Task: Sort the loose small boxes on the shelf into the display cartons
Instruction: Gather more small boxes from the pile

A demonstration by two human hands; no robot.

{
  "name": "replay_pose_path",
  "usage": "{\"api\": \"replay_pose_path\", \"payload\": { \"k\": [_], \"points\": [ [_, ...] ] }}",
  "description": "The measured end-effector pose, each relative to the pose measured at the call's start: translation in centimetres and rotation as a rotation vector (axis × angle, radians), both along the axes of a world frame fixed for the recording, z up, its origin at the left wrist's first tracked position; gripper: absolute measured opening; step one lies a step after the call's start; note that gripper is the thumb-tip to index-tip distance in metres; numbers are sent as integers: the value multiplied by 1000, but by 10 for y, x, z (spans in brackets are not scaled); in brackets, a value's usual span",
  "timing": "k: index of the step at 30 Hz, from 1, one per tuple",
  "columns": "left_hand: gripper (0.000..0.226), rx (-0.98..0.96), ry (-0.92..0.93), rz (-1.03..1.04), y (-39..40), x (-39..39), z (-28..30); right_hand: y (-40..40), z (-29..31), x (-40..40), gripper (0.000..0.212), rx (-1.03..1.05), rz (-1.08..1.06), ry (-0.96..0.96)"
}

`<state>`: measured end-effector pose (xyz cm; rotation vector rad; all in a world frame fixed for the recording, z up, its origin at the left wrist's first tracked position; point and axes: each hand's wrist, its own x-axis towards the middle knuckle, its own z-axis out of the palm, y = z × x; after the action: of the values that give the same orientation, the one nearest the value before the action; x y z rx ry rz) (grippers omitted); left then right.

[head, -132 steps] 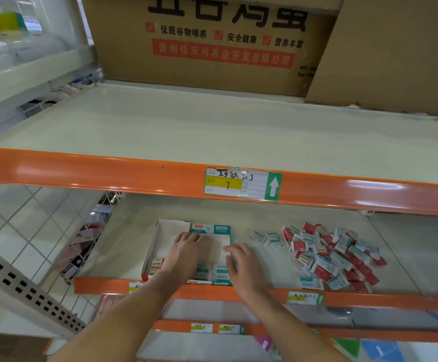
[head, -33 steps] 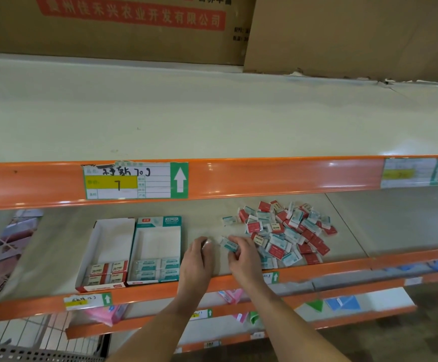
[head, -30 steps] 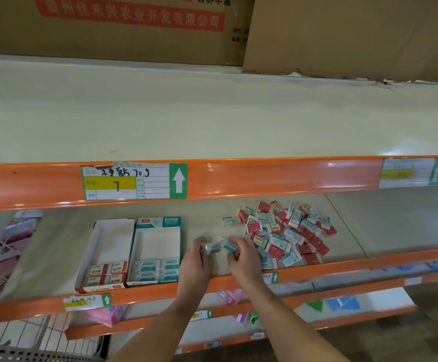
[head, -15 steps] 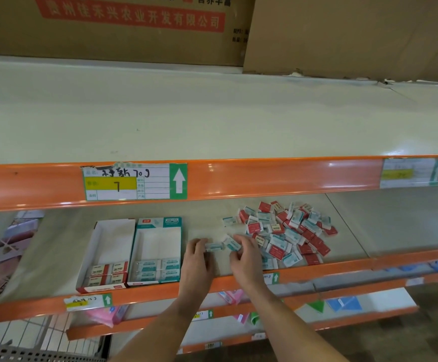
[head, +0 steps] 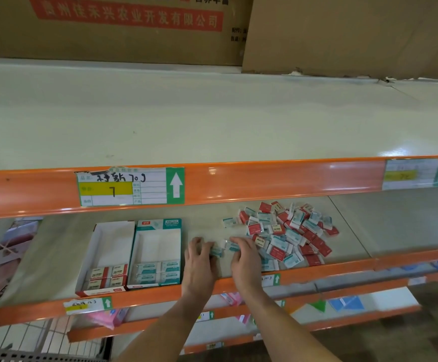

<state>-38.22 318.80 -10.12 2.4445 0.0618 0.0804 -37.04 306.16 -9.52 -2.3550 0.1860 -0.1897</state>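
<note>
Now both teal boxes side by side.

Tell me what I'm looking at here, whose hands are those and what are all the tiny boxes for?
There is no machine here. A person wears a camera on their head, so the picture looks forward and down at their own two arms reaching to a shop shelf with an orange front edge.

On that shelf stand two open cardboard display cartons: a white carton with red trim holding a few red-and-white small boxes at its front, and beside it a white carton with teal trim holding teal-and-white ones. To the right lies a jumbled pile of loose small red and teal boxes.

The left hand and the right hand meet between the teal carton and the pile, each pinching small teal-and-white boxes. How many they hold is too blurry to tell.

Above is a bare pale shelf with big brown cardboard boxes at the back.
</note>
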Motion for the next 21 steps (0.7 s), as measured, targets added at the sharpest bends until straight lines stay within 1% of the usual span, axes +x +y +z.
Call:
{"api": "replay_pose_path", "payload": {
  "k": [5, 7, 9, 12, 15, 18, 21],
  "points": [
    [54, 19, 25, -23, -1, -1, 4, 2, 2, -1, 35, 27, -10, 34],
    [53, 36, 12, -34, -2, 0, 6, 2, 1, -1, 40, 0, 11, 70],
    [50, 95, 16, -46, -3, 0, 11, 3, 3, 0, 36, -28, 18, 98],
    [44, 239, 38, -89, -2, 6, 20, 2, 6, 1, 31, -73, 39, 130],
    [41, 380, 35, -178, 5, 14, 28, 0, 13, 3, 33, -136, 85, 194],
    [39, 430, -36, -225, 11, 19, 34, -3, 21, 5, 31, -235, 118, 216],
    [37, 421, -116, -240, 18, 23, 39, -5, 27, 7, 29, -254, 120, 188]
  ]
}}
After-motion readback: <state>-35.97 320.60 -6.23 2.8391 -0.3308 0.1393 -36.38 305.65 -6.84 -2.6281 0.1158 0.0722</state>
